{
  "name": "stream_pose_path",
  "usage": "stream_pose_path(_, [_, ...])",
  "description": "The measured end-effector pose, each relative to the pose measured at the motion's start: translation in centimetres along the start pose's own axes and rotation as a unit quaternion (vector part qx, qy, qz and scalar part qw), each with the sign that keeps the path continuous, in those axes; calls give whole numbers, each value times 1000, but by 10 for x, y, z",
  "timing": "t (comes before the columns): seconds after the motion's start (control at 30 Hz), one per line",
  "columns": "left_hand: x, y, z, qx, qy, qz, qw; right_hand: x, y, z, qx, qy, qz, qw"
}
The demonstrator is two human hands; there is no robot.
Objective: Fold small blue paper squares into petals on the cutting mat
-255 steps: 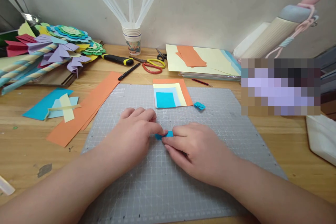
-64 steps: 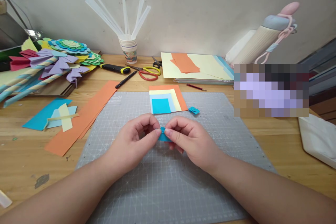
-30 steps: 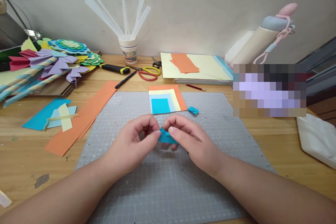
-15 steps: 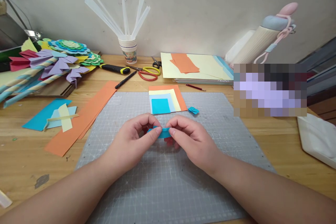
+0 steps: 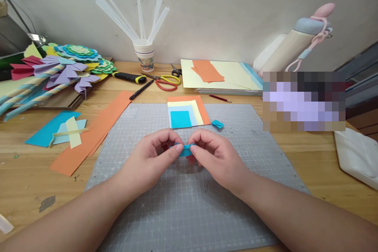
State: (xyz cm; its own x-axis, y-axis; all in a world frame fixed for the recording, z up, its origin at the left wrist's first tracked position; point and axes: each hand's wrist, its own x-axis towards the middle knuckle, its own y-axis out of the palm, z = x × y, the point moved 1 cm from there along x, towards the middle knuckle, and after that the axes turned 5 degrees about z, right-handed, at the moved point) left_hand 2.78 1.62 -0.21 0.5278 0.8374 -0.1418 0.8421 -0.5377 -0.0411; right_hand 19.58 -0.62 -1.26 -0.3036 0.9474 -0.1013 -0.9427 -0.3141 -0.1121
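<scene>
My left hand (image 5: 153, 157) and right hand (image 5: 217, 157) both pinch the blue paper piece (image 5: 185, 149) above the cutting mat (image 5: 177, 212). Mid-fold, I judge; creasing needs aligned edges.

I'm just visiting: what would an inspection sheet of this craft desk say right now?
Surface: grey cutting mat on a wooden table.
Things in hand: blue paper piece, pinched at both ends over the mat.
Clutter: stack of paper squares, folded blue piece, orange strips, scissors, utility knife, paper flowers, cup of white strips.
Hands: left hand and right hand both grip the paper.
Cables: nothing seen.
Surroundings: pale wall; paper sheets at the back.
</scene>
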Motion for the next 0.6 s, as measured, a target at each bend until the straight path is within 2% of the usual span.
stream_pose_path(0.27, [1,-1,-1,6,7,14,1000,0,1,0,-1,-1,2,1000])
stream_pose_path(0.47, [-1,-1,0,25,9,4,1000,1,0,2,-9,-12,-6,1000])
stream_pose_path(0.6, [-1,0,1,17,5,-4,1000,1,-1,4,24,-9,1,1000])
